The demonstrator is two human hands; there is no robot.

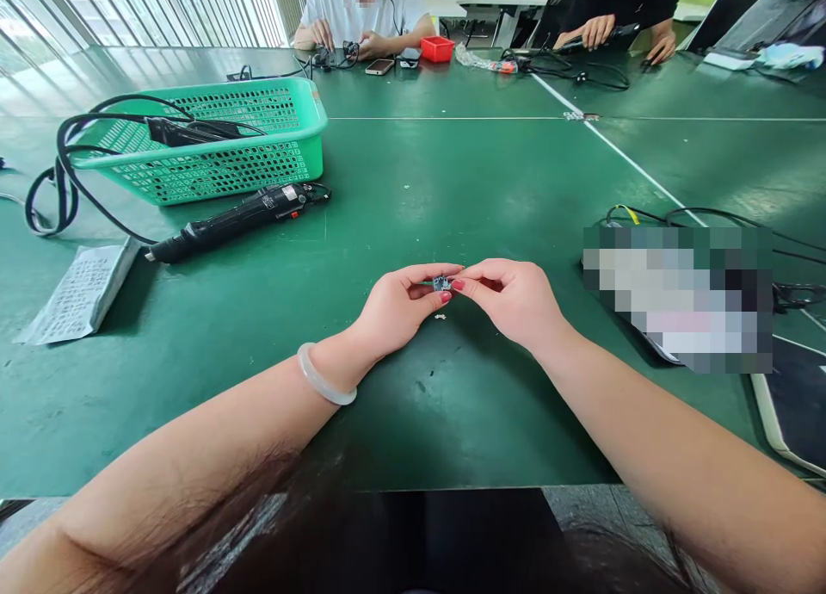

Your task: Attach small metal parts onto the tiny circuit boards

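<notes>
Over the table's middle, my left hand (391, 313) pinches a small dark electronic part (441, 283) with silvery detail between thumb and fingertips. From the other side comes my right hand (516, 297), its thumb and forefinger closed at the part's right end. Both hands' fingertips nearly meet there and cover some of the part, so its exact kind cannot be made out. Just below the fingers, a tiny whitish piece (440, 317) lies on the green table (413, 215).
A green perforated basket (310, 142) with cables stands at left. In front lies a black electric screwdriver (245, 219), beside a paper-wrapped packet (77, 293). A blurred-out item (677, 297) and a dark tablet-like object (797, 405) lie right. Two people sit opposite, near a red box (437, 50).
</notes>
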